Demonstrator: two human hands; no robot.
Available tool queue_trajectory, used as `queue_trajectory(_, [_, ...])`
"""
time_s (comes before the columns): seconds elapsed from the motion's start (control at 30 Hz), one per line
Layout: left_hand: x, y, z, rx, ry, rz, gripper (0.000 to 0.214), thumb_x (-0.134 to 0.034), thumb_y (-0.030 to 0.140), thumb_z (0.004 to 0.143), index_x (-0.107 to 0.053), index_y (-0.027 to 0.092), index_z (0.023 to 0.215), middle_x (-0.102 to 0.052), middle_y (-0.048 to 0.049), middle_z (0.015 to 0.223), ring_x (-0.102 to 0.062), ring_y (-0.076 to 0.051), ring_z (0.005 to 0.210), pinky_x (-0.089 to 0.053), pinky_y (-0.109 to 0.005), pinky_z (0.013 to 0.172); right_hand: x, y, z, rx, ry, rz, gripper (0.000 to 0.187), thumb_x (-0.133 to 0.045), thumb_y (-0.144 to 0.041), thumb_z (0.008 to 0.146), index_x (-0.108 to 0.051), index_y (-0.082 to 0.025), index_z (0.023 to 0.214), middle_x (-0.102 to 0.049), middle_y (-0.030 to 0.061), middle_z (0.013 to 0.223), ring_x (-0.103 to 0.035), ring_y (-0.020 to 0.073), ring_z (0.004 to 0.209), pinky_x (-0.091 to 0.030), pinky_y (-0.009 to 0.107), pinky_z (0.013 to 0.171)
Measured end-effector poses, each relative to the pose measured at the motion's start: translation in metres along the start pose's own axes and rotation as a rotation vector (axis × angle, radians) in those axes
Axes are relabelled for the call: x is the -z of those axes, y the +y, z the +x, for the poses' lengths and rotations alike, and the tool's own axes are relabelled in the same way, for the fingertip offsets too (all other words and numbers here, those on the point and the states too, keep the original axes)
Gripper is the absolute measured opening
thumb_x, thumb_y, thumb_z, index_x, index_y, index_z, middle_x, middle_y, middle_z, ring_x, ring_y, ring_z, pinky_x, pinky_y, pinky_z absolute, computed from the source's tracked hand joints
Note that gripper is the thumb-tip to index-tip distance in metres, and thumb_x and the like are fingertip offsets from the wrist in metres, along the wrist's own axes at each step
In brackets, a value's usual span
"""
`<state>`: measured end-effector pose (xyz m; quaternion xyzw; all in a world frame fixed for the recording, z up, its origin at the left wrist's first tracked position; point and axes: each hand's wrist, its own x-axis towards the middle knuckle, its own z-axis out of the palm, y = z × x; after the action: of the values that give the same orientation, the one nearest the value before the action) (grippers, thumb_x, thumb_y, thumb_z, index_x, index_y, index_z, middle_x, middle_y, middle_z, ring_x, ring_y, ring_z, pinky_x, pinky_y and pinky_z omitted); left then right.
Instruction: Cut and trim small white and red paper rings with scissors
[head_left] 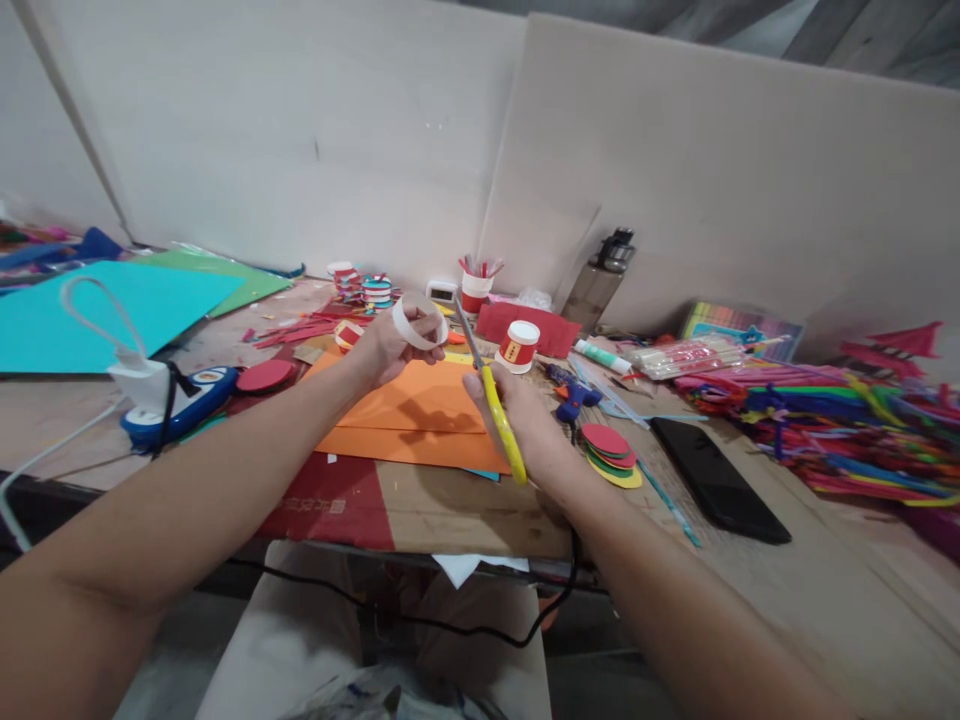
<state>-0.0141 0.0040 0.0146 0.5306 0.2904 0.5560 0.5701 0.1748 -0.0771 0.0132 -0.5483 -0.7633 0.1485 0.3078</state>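
My left hand (405,340) has its fingers closed on a white paper strip (403,325) that curves into a loop. In my right hand (525,415) is a pair of scissors (499,420) with yellow handles, its blades pointing up and away from me. A small gap separates the blades from the strip. Beneath both hands lie orange sheets (405,400), partly in shadow. Just beyond my right hand stands a red and white paper cup (519,346).
To the right are a glue gun (576,398), stacked paper discs (611,455), a black phone (716,480) and pipe cleaners (840,430). A power strip (180,405) and turquoise sheet (112,310) lie left. Farther back stands a bottle (596,285). A black cable (450,628) hangs below the table edge.
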Motion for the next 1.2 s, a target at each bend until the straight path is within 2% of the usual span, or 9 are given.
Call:
queue_trajectory(0.1, [0.001, -0.002, -0.001, -0.049, -0.024, -0.001, 0.039, -0.083, 0.042, 0.064, -0.061, 0.011, 0.072, -0.065, -0.0045, 0.063, -0.063, -0.014, 0.055, -0.046, -0.023, 0.049, 0.0, 0.006, 0.002, 0.023, 0.018, 0.021, 0.037, -0.046, -0.059, 0.092, -0.047, -0.023, 0.083, -0.051, -0.0019, 0.068, -0.044, 0.0146, 0.064, -0.031, 0.026, 0.061])
queue_trajectory(0.23, [0.0, -0.006, 0.0, -0.043, -0.06, -0.045, 0.032, -0.084, 0.034, 0.065, -0.063, 0.01, 0.071, -0.065, -0.0041, 0.063, -0.062, -0.012, 0.055, -0.047, -0.022, 0.052, -0.002, 0.013, 0.006, 0.004, 0.004, 0.072, 0.039, -0.047, -0.06, 0.09, -0.046, -0.023, 0.079, -0.047, -0.0032, 0.067, -0.042, 0.0132, 0.062, -0.029, 0.026, 0.057])
queue_trajectory(0.4, [-0.009, -0.011, -0.002, 0.154, 0.001, -0.23, 0.018, -0.08, 0.016, 0.067, -0.063, 0.01, 0.073, -0.065, -0.0026, 0.064, -0.059, -0.008, 0.052, -0.048, -0.02, 0.052, -0.007, 0.019, 0.011, -0.02, 0.058, 0.166, 0.039, -0.05, -0.061, 0.088, -0.049, -0.023, 0.082, -0.05, -0.0029, 0.068, -0.045, 0.0128, 0.061, -0.032, 0.025, 0.056])
queue_trajectory(0.53, [-0.016, -0.014, -0.007, 0.243, -0.077, -0.256, 0.023, -0.084, 0.019, 0.064, -0.065, 0.01, 0.075, -0.064, -0.0026, 0.062, -0.057, -0.008, 0.048, -0.044, -0.019, 0.048, -0.011, 0.026, 0.015, -0.044, 0.066, 0.261, 0.04, -0.05, -0.063, 0.087, -0.052, -0.023, 0.088, -0.053, -0.0025, 0.068, -0.047, 0.0125, 0.058, -0.036, 0.025, 0.055])
queue_trajectory(0.67, [-0.015, -0.019, -0.008, 0.18, -0.146, -0.166, 0.033, -0.088, 0.032, 0.061, -0.066, 0.009, 0.071, -0.064, -0.0035, 0.063, -0.055, -0.007, 0.049, -0.039, -0.019, 0.046, -0.011, 0.031, 0.018, -0.042, 0.095, 0.312, 0.04, -0.052, -0.062, 0.086, -0.052, -0.023, 0.09, -0.053, -0.003, 0.067, -0.048, 0.0126, 0.057, -0.038, 0.025, 0.054])
queue_trajectory(0.8, [-0.012, -0.021, -0.004, 0.101, -0.077, -0.073, 0.036, -0.087, 0.037, 0.061, -0.065, 0.009, 0.065, -0.058, -0.0015, 0.057, -0.048, -0.005, 0.045, -0.032, -0.019, 0.042, -0.007, 0.03, 0.019, -0.029, 0.114, 0.316, 0.04, -0.051, -0.063, 0.087, -0.051, -0.023, 0.088, -0.052, -0.0029, 0.068, -0.047, 0.0125, 0.058, -0.038, 0.025, 0.054])
queue_trajectory(0.93, [-0.014, -0.018, -0.004, 0.053, 0.031, -0.091, 0.035, -0.086, 0.034, 0.06, -0.061, 0.01, 0.066, -0.058, -0.001, 0.059, -0.049, -0.006, 0.047, -0.033, -0.019, 0.043, -0.005, 0.027, 0.016, 0.016, 0.066, 0.306, 0.038, -0.049, -0.061, 0.089, -0.051, -0.023, 0.088, -0.05, -0.0033, 0.069, -0.045, 0.0123, 0.059, -0.036, 0.024, 0.056])
queue_trajectory(1.2, [-0.018, -0.01, -0.008, 0.002, 0.09, -0.084, 0.027, -0.078, 0.027, 0.067, -0.054, 0.013, 0.068, -0.058, 0.0009, 0.06, -0.05, -0.006, 0.045, -0.035, -0.02, 0.042, -0.004, 0.02, 0.011, 0.08, -0.047, 0.176, 0.038, -0.05, -0.059, 0.089, -0.048, -0.022, 0.08, -0.046, -0.0042, 0.069, -0.04, 0.0116, 0.062, -0.031, 0.025, 0.057])
